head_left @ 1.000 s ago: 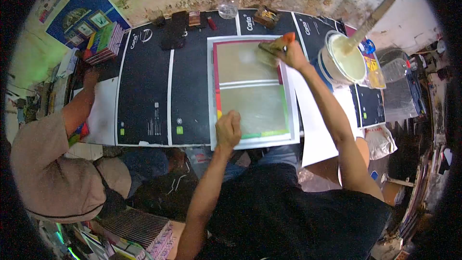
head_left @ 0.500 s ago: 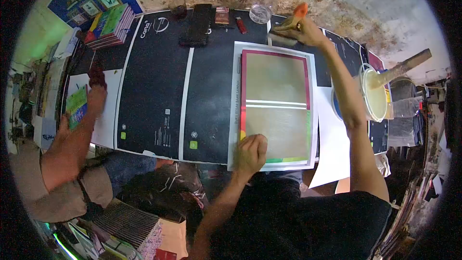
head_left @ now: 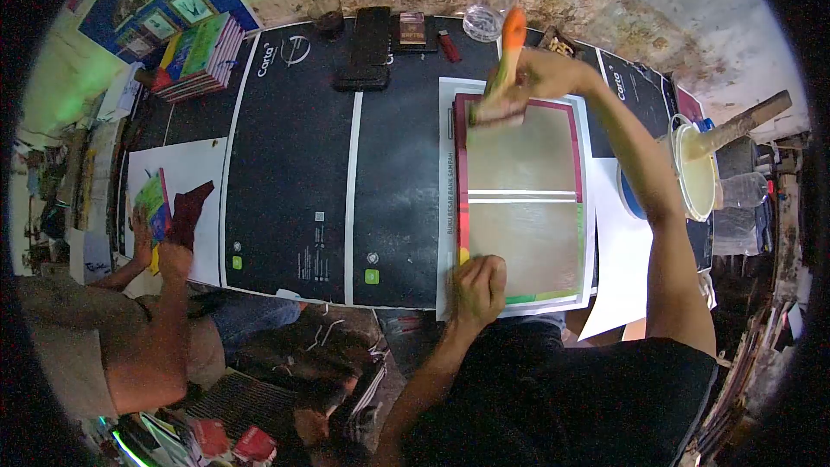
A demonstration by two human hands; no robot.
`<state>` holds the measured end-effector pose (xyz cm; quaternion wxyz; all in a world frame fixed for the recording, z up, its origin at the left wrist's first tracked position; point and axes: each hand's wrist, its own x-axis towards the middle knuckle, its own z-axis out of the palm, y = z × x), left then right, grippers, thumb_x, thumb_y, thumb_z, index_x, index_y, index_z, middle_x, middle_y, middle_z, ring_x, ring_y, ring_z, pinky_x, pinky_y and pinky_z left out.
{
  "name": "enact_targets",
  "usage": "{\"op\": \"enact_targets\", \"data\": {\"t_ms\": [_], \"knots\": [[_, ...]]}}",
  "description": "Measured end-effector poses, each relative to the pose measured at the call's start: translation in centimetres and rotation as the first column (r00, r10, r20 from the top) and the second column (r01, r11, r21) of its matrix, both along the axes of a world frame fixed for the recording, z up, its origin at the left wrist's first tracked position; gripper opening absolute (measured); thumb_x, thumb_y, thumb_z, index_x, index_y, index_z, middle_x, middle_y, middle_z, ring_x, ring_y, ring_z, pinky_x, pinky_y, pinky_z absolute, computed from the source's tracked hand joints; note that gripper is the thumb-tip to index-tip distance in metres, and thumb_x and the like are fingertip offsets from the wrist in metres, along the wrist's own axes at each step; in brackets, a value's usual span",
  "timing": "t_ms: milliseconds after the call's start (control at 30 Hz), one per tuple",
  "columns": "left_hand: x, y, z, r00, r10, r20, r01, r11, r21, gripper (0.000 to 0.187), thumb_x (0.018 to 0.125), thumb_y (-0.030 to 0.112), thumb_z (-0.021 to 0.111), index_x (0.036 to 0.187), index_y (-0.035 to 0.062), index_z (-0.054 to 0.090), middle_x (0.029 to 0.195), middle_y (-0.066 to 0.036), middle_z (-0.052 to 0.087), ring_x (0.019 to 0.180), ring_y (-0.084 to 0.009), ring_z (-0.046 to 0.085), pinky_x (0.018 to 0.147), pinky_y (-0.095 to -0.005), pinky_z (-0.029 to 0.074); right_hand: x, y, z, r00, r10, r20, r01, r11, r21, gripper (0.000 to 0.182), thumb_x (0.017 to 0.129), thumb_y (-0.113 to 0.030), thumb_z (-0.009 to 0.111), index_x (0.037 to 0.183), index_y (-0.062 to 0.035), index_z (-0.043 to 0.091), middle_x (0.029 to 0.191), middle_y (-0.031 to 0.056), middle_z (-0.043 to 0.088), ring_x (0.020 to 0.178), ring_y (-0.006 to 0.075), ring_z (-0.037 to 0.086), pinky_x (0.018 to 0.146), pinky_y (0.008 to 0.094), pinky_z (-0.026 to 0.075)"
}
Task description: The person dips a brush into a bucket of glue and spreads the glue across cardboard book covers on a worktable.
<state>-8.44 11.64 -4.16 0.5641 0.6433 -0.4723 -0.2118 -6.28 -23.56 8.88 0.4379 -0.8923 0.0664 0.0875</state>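
At far left, a co-worker's hands [head_left: 177, 261] are at a booklet [head_left: 154, 206] and a dark red cloth [head_left: 188, 214]. A broad bare stretch of black worktop [head_left: 290, 147] separates them from the left hand [head_left: 481, 287], whose fingers are drawn together in a loose fist on the near left corner of the printed cover sheet [head_left: 527, 238]. The sheet's long axis runs away from the body, its near end at the worktop's front edge. The paintbrush [head_left: 508, 65], clamped in the right hand [head_left: 549, 73], slants over the far left corner; blur hides whether its bristles touch. Right of the sheet, white paper [head_left: 618, 268] and a bucket [head_left: 699, 173] leave less open room around the right forearm.
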Motion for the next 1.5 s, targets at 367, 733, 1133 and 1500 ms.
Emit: {"op": "enact_targets", "data": {"t_ms": [367,733,1133,1500], "knots": [[0.0,-0.4,0.6,0.999,0.001,0.038,-0.002,1.0,0.002,0.021,0.093,0.015,0.045,0.081,0.0011,0.055,0.072,-0.016,0.057,0.067,-0.0358,0.058,0.062,-0.0447,0.045,-0.2,-1.1,-1.2,1.0,-0.028,0.004,0.028,0.999,-0.022,0.029,0.082,-0.021,0.068,0.102,-0.0004,0.065,0.1,0.0096,0.066,0.094,0.0183,0.059,0.087,0.0341,0.047],[0.0,-0.3,0.8,0.999,-0.014,0.032,0.012,0.999,0.039,0.022,0.093,0.012,0.043,0.08,0.0002,0.056,0.075,-0.016,0.059,0.068,-0.0348,0.058,0.064,-0.0422,0.045,-9.0,-6.5,-5.8,0.957,-0.275,0.092,0.29,0.91,-0.296,0.025,0.084,-0.008,0.063,0.108,-0.0011,0.064,0.108,0.0088,0.065,0.1,0.0183,0.059,0.092,0.0331,0.044],[0.3,-0.1,0.9,0.999,-0.034,-0.001,0.034,0.998,0.062,0.021,0.093,0.015,0.045,0.084,0.0005,0.056,0.077,-0.017,0.059,0.071,-0.0356,0.058,0.067,-0.0429,0.045,-13.2,-6.5,-4.1,0.689,-0.687,0.228,0.705,0.709,0.007,0.032,0.085,-0.006,0.064,0.115,0.0018,0.056,0.116,0.0105,0.061,0.106,0.0156,0.056,0.095,0.0327,0.043],[0.5,-0.7,0.9,0.994,-0.06,0.091,0.052,0.994,0.096,0.024,0.091,0.025,0.047,0.085,0.0038,0.057,0.078,-0.015,0.06,0.07,-0.0358,0.059,0.066,-0.0444,0.045,-7.4,-3.1,0.1,0.948,-0.196,0.25,0.287,0.866,-0.41,0.031,0.08,-0.019,0.072,0.107,-0.0057,0.065,0.101,0.0109,0.066,0.098,0.0246,0.06,0.089,0.0342,0.046]]}}
